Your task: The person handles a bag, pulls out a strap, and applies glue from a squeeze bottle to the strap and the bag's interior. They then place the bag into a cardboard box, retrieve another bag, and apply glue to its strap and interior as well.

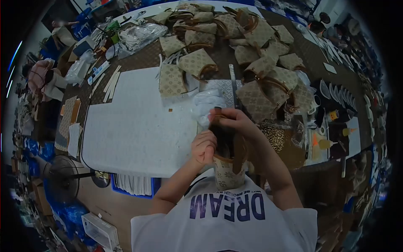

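Close to my chest is a patterned beige handbag (228, 174) with brown trim, its dark mouth facing up. My left hand (204, 146) is closed on the left side of the bag's rim, with the fingers curled inward. Higher up, my right hand (236, 122) pinches a brown strap end (218, 111) at the bag's far edge. A crumpled white plastic bundle (208, 101) lies just beyond both hands. The inside of the handbag is too dark to make out.
Many similar bags (256, 35) are heaped at the back and right of the table. Small brass pieces (273, 138) lie at right, near a glue bottle (325, 144). A metal ruler (232, 84) rests behind the bundle. A fan (63, 178) stands at lower left. Other people work farther off.
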A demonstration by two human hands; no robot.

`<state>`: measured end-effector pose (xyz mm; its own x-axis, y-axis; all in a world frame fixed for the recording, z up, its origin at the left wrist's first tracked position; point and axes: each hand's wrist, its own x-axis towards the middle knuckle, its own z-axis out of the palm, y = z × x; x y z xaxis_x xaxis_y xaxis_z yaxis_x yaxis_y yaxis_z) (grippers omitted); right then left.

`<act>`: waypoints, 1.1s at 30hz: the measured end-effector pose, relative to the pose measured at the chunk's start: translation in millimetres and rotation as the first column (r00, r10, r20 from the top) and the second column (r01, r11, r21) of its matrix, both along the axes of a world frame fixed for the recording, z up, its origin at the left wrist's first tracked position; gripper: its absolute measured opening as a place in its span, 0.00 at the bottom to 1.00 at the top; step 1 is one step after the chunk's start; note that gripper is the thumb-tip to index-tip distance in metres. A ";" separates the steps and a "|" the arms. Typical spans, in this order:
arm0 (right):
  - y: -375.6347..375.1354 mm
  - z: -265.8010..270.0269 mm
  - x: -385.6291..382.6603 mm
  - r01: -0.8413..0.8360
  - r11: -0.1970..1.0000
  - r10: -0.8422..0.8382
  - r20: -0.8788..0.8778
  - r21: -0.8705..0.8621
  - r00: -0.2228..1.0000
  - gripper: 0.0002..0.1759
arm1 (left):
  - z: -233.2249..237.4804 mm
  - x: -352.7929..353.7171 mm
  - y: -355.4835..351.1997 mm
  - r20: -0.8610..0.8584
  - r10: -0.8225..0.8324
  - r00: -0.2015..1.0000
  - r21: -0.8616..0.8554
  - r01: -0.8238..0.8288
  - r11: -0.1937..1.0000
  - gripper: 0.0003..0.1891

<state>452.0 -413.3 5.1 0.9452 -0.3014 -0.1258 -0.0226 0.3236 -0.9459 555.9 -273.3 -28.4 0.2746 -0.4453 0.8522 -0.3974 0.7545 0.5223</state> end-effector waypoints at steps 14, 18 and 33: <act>-9.9 -12.1 -194.2 0.372 0.906 -0.418 -0.275 -0.204 0.866 0.20 | -215.7 -71.8 18.6 0.187 0.170 0.968 0.870 -0.243 0.429 0.09; -3.1 -56.4 -218.7 0.478 0.875 -0.483 -0.169 -0.076 0.859 0.22 | -203.6 -88.6 -8.2 0.216 0.165 0.962 0.857 -0.268 0.440 0.10; 29.7 -97.1 -158.4 0.506 0.821 -0.538 -0.060 -0.263 0.841 0.22 | -192.2 -47.0 -35.0 0.144 0.142 0.979 0.954 -0.175 0.242 0.10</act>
<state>293.6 -383.6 -92.1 0.6184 -0.7797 -0.0988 -0.0356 0.0978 -0.9946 508.9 -308.4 -220.6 0.4331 -0.8866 -0.1624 -0.4687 -0.3754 0.7996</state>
